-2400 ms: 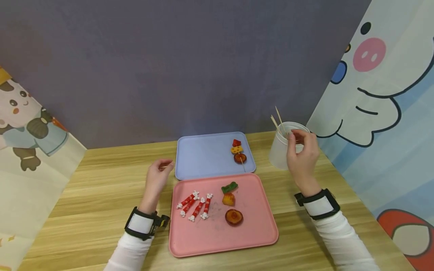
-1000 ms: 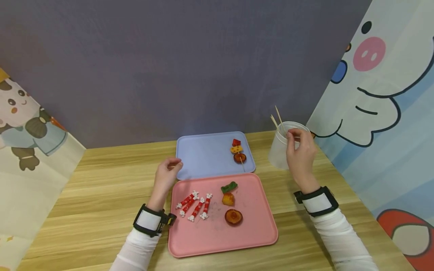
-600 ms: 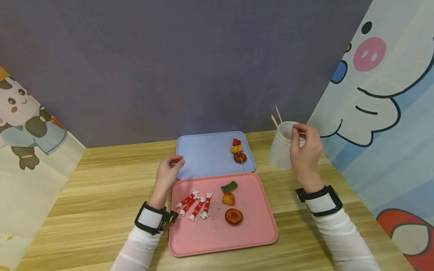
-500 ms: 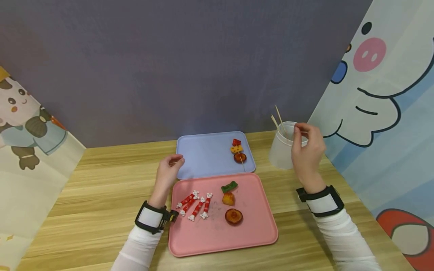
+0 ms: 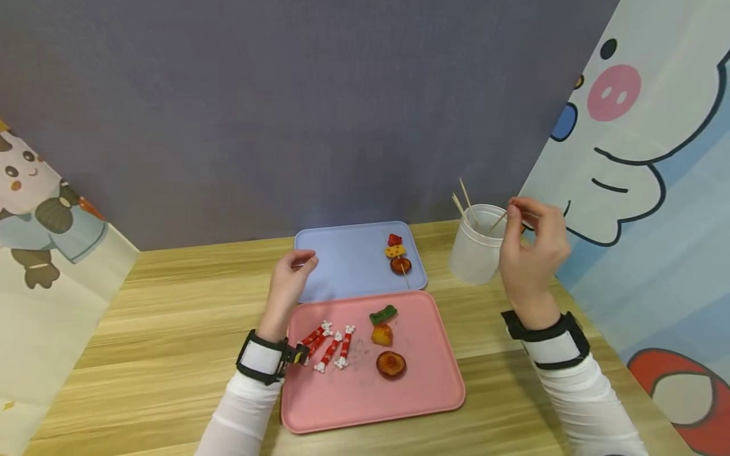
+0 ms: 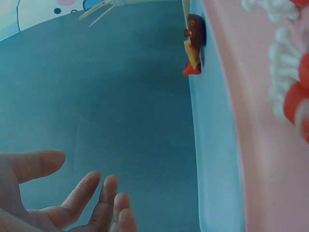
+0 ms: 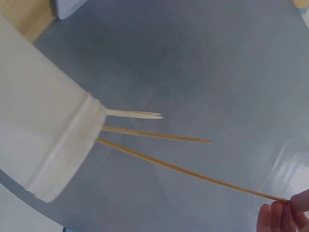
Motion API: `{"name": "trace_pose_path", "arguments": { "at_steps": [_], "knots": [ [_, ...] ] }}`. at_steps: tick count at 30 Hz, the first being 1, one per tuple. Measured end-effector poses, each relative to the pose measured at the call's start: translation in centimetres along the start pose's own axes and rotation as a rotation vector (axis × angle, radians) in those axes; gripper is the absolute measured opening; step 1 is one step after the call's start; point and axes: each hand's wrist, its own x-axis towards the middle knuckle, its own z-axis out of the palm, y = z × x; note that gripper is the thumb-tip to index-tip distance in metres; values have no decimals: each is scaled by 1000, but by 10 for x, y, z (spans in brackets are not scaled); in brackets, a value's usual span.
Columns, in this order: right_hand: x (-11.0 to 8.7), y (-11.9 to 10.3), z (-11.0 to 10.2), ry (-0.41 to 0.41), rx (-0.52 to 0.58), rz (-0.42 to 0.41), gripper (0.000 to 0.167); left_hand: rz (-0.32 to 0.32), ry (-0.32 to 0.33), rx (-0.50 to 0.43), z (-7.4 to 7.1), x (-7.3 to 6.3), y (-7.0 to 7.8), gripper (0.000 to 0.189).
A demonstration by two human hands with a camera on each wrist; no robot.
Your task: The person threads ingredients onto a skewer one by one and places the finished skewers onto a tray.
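Your right hand (image 5: 533,253) pinches a skewer (image 7: 193,173) leaning from the white cup (image 5: 473,258), so a sideways tug could tip the cup, while your left hand (image 5: 287,283) hovers, thumb and fingers apart.

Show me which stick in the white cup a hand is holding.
The stick pinched by the right hand: it reaches farthest out of the white cup, while the other sticks lean there untouched.

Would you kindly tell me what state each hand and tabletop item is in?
Cup: upright, uncovered
Held stick: partly inside cup
Other sticks: leaning inside cup
Right hand: pinching held stick
Left hand: relaxed, holding nothing
Blue tray: bearing threaded skewer
Pink tray: bearing loose pieces
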Motion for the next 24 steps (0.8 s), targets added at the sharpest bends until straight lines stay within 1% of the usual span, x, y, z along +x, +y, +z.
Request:
{"name": "trace_pose_path", "arguments": {
  "at_steps": [3, 8, 14, 24],
  "knots": [
    [3, -9, -1, 35, 30, 10, 17, 7, -1, -3, 4, 3, 2, 33],
    [7, -22, -6, 94, 93, 21, 13, -4, -18, -2, 11, 6, 3, 31],
    [10, -39, -13, 175, 190, 32, 10, -12, -39, -15, 18, 5, 5, 31],
    [13, -61, -23, 295, 334, 58, 8, 6, -71, -27, 28, 6, 9, 32]
  ]
}}
